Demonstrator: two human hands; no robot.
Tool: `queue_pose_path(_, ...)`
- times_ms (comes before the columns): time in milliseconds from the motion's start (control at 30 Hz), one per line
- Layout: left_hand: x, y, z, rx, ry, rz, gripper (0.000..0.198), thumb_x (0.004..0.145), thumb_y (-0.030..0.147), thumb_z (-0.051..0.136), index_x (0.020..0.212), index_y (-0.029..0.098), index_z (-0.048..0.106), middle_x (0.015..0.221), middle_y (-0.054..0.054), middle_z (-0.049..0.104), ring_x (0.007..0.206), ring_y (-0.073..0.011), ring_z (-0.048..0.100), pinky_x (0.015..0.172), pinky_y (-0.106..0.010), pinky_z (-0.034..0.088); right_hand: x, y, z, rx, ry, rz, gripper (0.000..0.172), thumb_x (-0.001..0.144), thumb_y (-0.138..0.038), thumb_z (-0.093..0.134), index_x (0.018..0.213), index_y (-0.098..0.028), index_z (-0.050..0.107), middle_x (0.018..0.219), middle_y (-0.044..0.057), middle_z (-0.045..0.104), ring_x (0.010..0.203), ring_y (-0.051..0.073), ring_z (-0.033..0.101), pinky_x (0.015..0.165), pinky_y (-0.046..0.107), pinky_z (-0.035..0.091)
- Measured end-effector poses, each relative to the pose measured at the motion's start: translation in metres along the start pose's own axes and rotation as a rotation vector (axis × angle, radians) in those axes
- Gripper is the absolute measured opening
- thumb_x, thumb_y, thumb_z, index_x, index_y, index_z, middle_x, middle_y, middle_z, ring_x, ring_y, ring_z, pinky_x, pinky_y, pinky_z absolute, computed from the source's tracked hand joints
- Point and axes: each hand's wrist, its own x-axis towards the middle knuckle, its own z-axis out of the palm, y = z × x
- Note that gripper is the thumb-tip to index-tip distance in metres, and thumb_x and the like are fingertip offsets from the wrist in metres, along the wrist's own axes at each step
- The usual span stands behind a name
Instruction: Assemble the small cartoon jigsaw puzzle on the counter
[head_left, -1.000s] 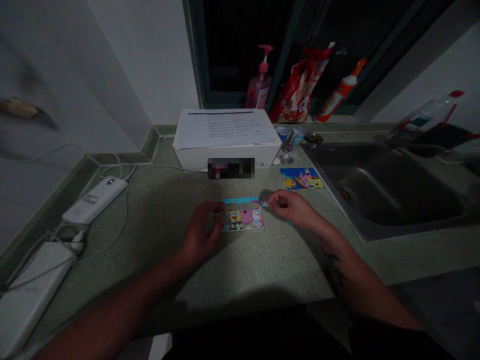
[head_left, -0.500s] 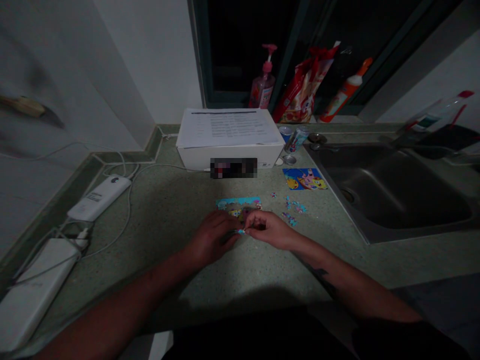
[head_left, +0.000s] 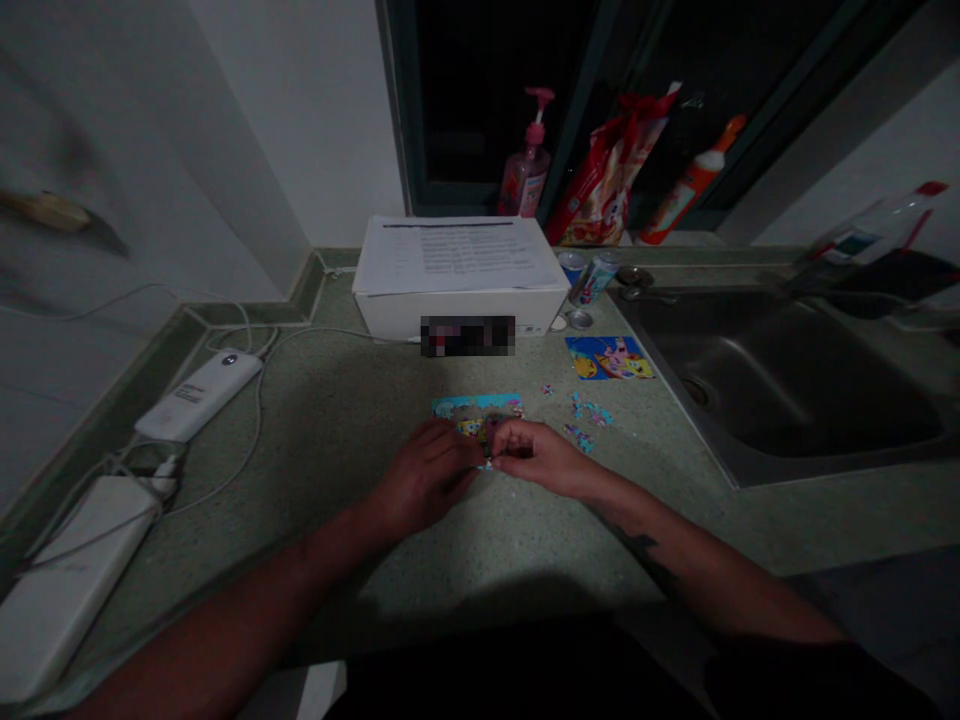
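Note:
A partly assembled jigsaw puzzle [head_left: 477,402] lies on the counter, its blue top strip and a yellow cartoon figure showing between my hands. My left hand [head_left: 429,475] rests over its lower left part, fingers bent and held together; whatever is under the fingertips is hidden. From the other side, my right hand [head_left: 546,460] pinches a small puzzle piece [head_left: 490,464] at the lower edge, thumb and forefinger close together. To the right lie several loose puzzle pieces [head_left: 596,412], and beyond them a blue picture card [head_left: 611,358] with cartoon figures.
Behind the puzzle stands a white box [head_left: 461,270] topped with a printed sheet. Cans [head_left: 595,280] stand beside it. A steel sink [head_left: 795,370] is set in at right. White power banks [head_left: 201,396] and cables lie left. A pump bottle [head_left: 525,175] stands by the window.
My left fingertips have shifted slightly to the right and up, over the puzzle's lower edge. My right hand stays almost in place, still pinching there.

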Motion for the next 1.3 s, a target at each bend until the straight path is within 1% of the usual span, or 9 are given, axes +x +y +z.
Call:
queue_pose_path(233,0.001,0.000,-0.001,0.030,0.015,-0.006,0.017,0.098,0.013,0.068,0.111,0.023,0.064,0.102,-0.003,0.078,0.096,-0.0194,0.073,0.098,-0.041,0.056,0.000,-0.001,-0.002,-0.031,0.011,-0.036,0.021,0.086,-0.034,0.076,0.089,-0.022,0.059,0.078,-0.005,0.059,0.068,0.012,0.054,0.066,0.027,0.044)
queue_pose_path(400,0.000,-0.001,-0.001,0.071,0.084,-0.052,0.019,0.096,0.013,0.070,0.111,0.024,0.064,0.101,-0.002,0.080,0.093,-0.0191,0.075,0.100,-0.042,0.055,-0.003,-0.002,-0.006,-0.226,0.164,-0.094,0.009,0.091,-0.029,0.069,0.093,-0.021,0.066,0.076,-0.004,0.059,0.063,0.011,0.051,0.061,0.026,0.041)
queue_pose_path(500,0.000,-0.001,-0.001,0.071,0.094,-0.057,0.020,0.096,0.012,0.069,0.111,0.024,0.064,0.100,-0.002,0.080,0.093,-0.0194,0.075,0.101,-0.043,0.055,-0.005,-0.004,-0.006,-0.369,0.204,-0.178,0.003,0.092,-0.024,0.068,0.092,-0.021,0.069,0.080,-0.002,0.062,0.064,0.011,0.052,0.061,0.025,0.042)
queue_pose_path(633,-0.001,-0.002,-0.001,0.071,0.082,-0.049,0.021,0.095,0.013,0.070,0.113,0.024,0.065,0.101,-0.003,0.080,0.093,-0.0203,0.074,0.099,-0.043,0.056,-0.007,-0.006,-0.002,-0.497,0.171,-0.299,0.003,0.093,-0.019,0.068,0.093,-0.021,0.070,0.086,-0.002,0.062,0.064,0.009,0.054,0.061,0.024,0.042)
queue_pose_path(733,-0.001,-0.002,-0.001,0.074,0.081,-0.055,0.020,0.096,0.013,0.070,0.111,0.024,0.064,0.101,-0.002,0.080,0.093,-0.0201,0.075,0.099,-0.042,0.056,-0.007,-0.007,-0.001,-0.549,0.147,-0.347,0.002,0.094,-0.019,0.069,0.093,-0.022,0.070,0.086,-0.002,0.061,0.064,0.010,0.055,0.062,0.024,0.044)
queue_pose_path(967,0.000,-0.001,-0.001,0.086,0.075,-0.047,0.015,0.098,0.014,0.068,0.108,0.025,0.066,0.103,-0.002,0.081,0.094,-0.0189,0.076,0.101,-0.042,0.055,-0.008,-0.009,-0.002,-0.624,0.150,-0.373,0.004,0.097,-0.024,0.071,0.093,-0.022,0.070,0.088,0.000,0.064,0.071,0.013,0.060,0.065,0.027,0.047)
queue_pose_path(1167,-0.001,-0.004,-0.001,0.110,0.063,-0.007,0.012,0.100,0.013,0.066,0.106,0.023,0.067,0.105,-0.002,0.081,0.097,-0.0176,0.076,0.105,-0.042,0.052,-0.009,-0.011,-0.002,-0.668,0.079,-0.395,0.005,0.098,-0.025,0.071,0.093,-0.023,0.071,0.087,0.000,0.064,0.083,0.017,0.064,0.073,0.030,0.050)
queue_pose_path(1300,-0.002,-0.005,-0.002,0.140,0.056,0.024,0.013,0.100,0.013,0.065,0.107,0.023,0.070,0.104,-0.003,0.079,0.097,-0.0198,0.073,0.100,-0.043,0.054,-0.009,-0.011,-0.002,-0.688,0.053,-0.366,0.010,0.099,-0.028,0.072,0.090,-0.024,0.069,0.089,0.001,0.065,0.090,0.019,0.066,0.078,0.033,0.051)
